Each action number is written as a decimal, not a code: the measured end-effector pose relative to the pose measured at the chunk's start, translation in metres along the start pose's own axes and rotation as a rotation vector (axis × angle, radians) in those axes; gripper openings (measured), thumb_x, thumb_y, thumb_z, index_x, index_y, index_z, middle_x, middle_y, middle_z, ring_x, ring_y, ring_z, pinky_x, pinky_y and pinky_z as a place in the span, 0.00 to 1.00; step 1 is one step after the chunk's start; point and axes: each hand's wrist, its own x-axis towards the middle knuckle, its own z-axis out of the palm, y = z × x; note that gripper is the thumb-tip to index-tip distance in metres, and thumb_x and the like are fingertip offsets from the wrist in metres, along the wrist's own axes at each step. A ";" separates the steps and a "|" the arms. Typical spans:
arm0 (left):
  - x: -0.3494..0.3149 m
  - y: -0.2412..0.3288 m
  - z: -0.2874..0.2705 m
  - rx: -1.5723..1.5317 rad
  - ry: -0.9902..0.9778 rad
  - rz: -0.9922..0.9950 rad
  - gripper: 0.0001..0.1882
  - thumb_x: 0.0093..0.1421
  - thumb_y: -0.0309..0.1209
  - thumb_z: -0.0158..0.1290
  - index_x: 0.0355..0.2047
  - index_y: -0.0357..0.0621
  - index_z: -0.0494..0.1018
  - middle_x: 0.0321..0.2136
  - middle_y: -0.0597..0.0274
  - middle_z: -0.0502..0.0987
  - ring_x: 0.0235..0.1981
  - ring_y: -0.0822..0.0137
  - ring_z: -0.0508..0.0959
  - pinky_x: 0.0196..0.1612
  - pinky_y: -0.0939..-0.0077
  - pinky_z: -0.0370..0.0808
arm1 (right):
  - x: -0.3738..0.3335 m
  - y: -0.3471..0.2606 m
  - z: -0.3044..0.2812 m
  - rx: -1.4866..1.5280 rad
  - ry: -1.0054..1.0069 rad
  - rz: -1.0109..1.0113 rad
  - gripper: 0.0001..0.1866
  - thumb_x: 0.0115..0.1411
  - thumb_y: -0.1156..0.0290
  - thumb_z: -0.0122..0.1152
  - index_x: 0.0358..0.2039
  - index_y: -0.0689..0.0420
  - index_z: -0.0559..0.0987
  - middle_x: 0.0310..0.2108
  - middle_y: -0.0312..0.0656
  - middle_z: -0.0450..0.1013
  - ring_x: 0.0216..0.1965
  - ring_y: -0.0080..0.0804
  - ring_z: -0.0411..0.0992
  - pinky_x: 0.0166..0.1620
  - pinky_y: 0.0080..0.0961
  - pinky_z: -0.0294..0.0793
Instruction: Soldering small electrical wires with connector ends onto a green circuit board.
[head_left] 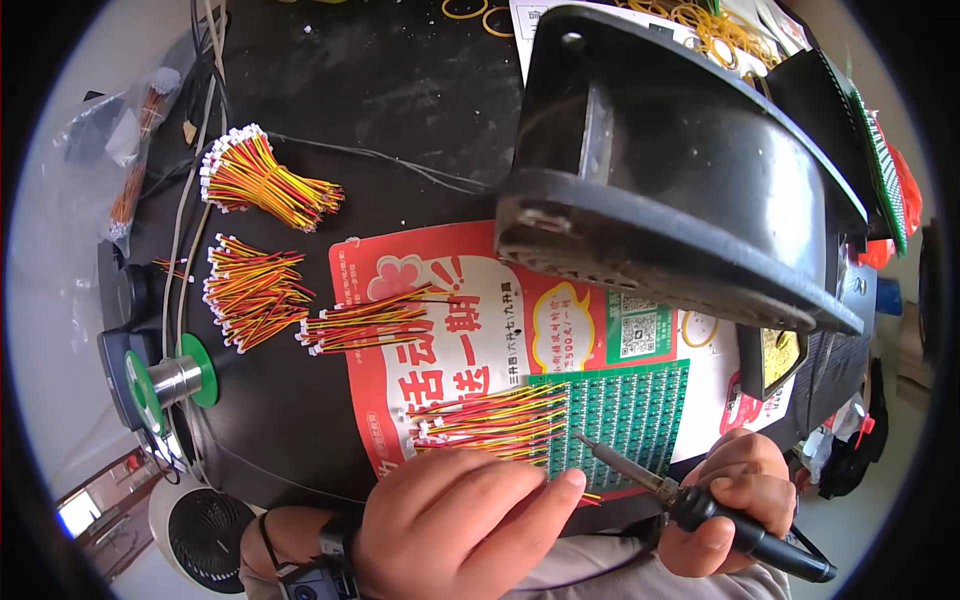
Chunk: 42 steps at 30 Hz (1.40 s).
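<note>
In my right hand [735,500] I grip a soldering iron [740,535] with a black handle. Its metal tip points left, over a green circuit board panel [630,420] made of many small repeated boards. Red and yellow wires [490,425] with white connectors lie in a row, their right ends along the panel's left part. My left hand [470,525] is closed near the panel's lower left corner, fingers pressed together. The end of a red and yellow wire [593,498] sticks out by its fingertips; the rest is hidden beneath the hand.
Bundles of connector wires [265,180] and looser piles [255,290] lie at left. A solder spool [175,382] stands near the left table edge. A large black fan housing [670,170] looms over the right. A yellow sponge [783,357] sits below it. Rubber bands [715,30] lie behind.
</note>
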 end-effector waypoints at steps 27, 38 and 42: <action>-0.004 0.008 0.014 0.129 0.057 -0.147 0.11 0.45 0.16 0.59 0.32 0.29 0.81 0.26 0.56 0.76 0.23 0.61 0.77 0.24 0.72 0.77 | 0.003 -0.005 0.006 -0.127 -0.016 0.018 0.22 0.61 0.51 0.62 0.27 0.58 0.69 0.14 0.33 0.62 0.13 0.21 0.62 0.16 0.17 0.55; -0.003 0.010 0.014 0.136 0.054 -0.177 0.10 0.45 0.17 0.61 0.31 0.30 0.81 0.26 0.56 0.77 0.23 0.62 0.78 0.25 0.72 0.77 | 0.002 -0.007 0.006 -0.141 -0.008 0.049 0.24 0.61 0.48 0.63 0.27 0.57 0.69 0.14 0.32 0.62 0.13 0.21 0.62 0.17 0.17 0.55; -0.002 0.010 0.014 0.134 0.053 -0.180 0.11 0.45 0.17 0.61 0.32 0.30 0.81 0.27 0.56 0.77 0.23 0.62 0.78 0.25 0.72 0.77 | 0.002 -0.008 0.005 -0.139 -0.022 0.050 0.23 0.61 0.49 0.63 0.27 0.57 0.69 0.14 0.32 0.61 0.13 0.21 0.62 0.17 0.17 0.55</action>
